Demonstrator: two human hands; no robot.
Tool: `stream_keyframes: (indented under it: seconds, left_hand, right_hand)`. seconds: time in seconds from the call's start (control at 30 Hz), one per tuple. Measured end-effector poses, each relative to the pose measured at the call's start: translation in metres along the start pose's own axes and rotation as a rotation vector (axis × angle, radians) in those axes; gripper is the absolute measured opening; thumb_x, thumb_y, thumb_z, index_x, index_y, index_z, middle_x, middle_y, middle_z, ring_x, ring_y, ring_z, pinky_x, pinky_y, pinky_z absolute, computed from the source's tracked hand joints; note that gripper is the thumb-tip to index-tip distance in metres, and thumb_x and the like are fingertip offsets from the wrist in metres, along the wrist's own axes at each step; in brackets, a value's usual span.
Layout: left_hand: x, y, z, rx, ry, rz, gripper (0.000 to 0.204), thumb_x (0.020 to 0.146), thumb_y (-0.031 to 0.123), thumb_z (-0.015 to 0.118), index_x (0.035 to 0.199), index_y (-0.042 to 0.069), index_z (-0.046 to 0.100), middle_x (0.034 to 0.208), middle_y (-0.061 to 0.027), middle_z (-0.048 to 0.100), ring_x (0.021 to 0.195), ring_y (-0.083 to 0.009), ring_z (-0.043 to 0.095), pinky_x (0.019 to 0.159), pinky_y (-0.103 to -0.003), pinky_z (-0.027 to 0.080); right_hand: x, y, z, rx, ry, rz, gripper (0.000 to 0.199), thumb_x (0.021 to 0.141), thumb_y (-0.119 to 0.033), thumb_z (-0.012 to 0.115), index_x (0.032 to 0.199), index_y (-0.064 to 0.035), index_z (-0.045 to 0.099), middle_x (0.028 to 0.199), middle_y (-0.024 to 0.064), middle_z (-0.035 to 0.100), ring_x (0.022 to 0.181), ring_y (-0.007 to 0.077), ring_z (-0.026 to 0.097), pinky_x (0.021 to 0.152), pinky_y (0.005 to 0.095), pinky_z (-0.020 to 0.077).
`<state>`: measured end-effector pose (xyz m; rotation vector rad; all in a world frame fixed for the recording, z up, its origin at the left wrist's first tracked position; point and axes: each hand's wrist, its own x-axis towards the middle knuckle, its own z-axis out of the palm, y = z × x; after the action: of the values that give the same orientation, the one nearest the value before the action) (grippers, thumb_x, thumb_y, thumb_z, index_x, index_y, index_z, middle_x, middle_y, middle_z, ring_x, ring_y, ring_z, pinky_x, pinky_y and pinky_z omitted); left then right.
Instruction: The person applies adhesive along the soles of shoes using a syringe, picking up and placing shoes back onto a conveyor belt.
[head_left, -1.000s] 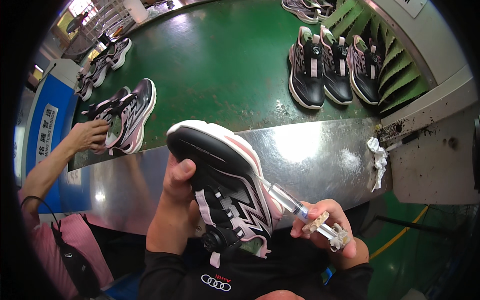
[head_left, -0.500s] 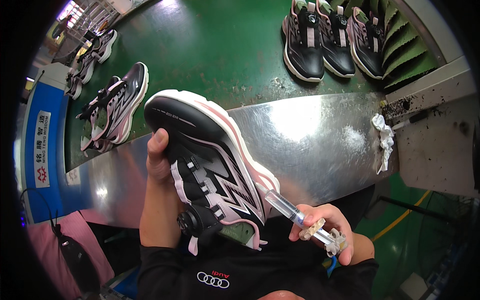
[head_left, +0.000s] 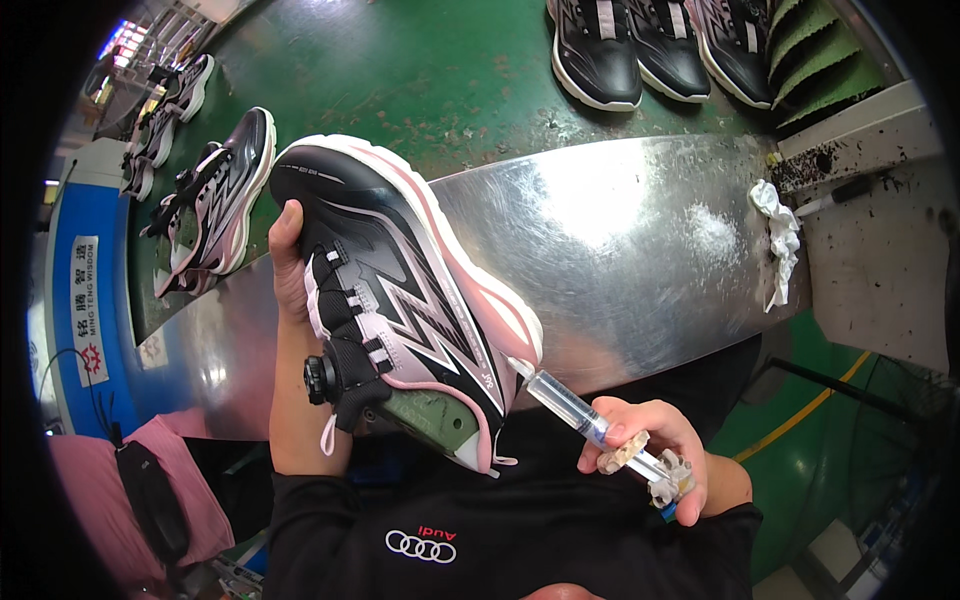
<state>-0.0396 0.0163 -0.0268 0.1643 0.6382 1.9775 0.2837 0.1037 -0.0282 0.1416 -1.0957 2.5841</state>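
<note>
In my left hand (head_left: 288, 255) is a black and pink sneaker (head_left: 405, 265) with a white sole, its side turned up and its toe pointing to the far left. The thumb lies on the upper near the toe; the other fingers are hidden behind the shoe. A dial lace closure (head_left: 320, 380) sits on its tongue, and a green insert (head_left: 430, 420) fills its opening. My right hand (head_left: 650, 450) grips a clear syringe (head_left: 570, 405), fingers around the crusted flange and plunger end. The syringe tip meets the seam between sole and upper at the heel.
A metal ledge (head_left: 640, 270) runs along the green conveyor belt (head_left: 400, 70). More sneakers stand at the far right (head_left: 595, 60) and left (head_left: 225, 195). Crumpled white tissue (head_left: 775, 240) and a dark-handled tool (head_left: 840, 195) lie at the right. A person's pink sleeve (head_left: 190, 480) shows at left.
The sneaker has turned slightly and shifted left, showing more of its heel. The syringe tip has moved from the side of the sole toward the back of the heel.
</note>
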Motion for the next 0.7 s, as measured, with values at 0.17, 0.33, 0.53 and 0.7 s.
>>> stream_keyframes:
  seconds: [0.17,0.33,0.53,0.7]
  left_hand:
    - [0.005,0.0,-0.005,0.011,0.02,-0.029,0.047,0.086,0.035,0.056,0.119,0.002,0.053,0.114,-0.014,0.06,0.102,-0.0257,0.06,0.091,-0.04,0.048]
    - [0.006,0.001,-0.007,0.036,0.073,-0.049,0.046,0.085,0.037,0.057,0.116,0.004,0.055,0.112,-0.0129,0.062,0.1,-0.0252,0.061,0.09,-0.039,0.049]
    - [0.011,-0.004,-0.005,0.053,0.13,-0.013,0.046,0.084,0.039,0.058,0.116,0.006,0.056,0.11,-0.0116,0.062,0.098,-0.0247,0.062,0.089,-0.039,0.05]
    - [0.01,0.0,-0.011,0.065,0.124,-0.03,0.047,0.084,0.039,0.058,0.116,0.006,0.056,0.11,-0.0119,0.062,0.098,-0.0251,0.061,0.089,-0.039,0.049]
  right_hand:
    - [-0.005,0.004,-0.005,-0.034,-0.014,-0.024,0.086,0.066,-0.045,0.08,0.126,0.0044,0.043,0.104,0.0163,0.052,0.094,0.0227,0.052,0.081,0.0311,0.0399]
    - [-0.007,0.009,-0.006,-0.021,-0.007,-0.04,0.086,0.065,-0.043,0.081,0.126,0.0039,0.044,0.106,0.0159,0.052,0.094,0.0228,0.052,0.082,0.0313,0.0399]
    - [-0.009,0.01,-0.01,-0.08,-0.025,-0.05,0.085,0.063,-0.042,0.082,0.125,0.0034,0.046,0.106,0.0153,0.054,0.094,0.0226,0.052,0.081,0.0312,0.0403]
    - [-0.01,0.012,-0.006,-0.104,-0.01,-0.045,0.083,0.063,-0.043,0.082,0.123,0.0029,0.047,0.105,0.0151,0.056,0.093,0.0217,0.051,0.08,0.0303,0.0402]
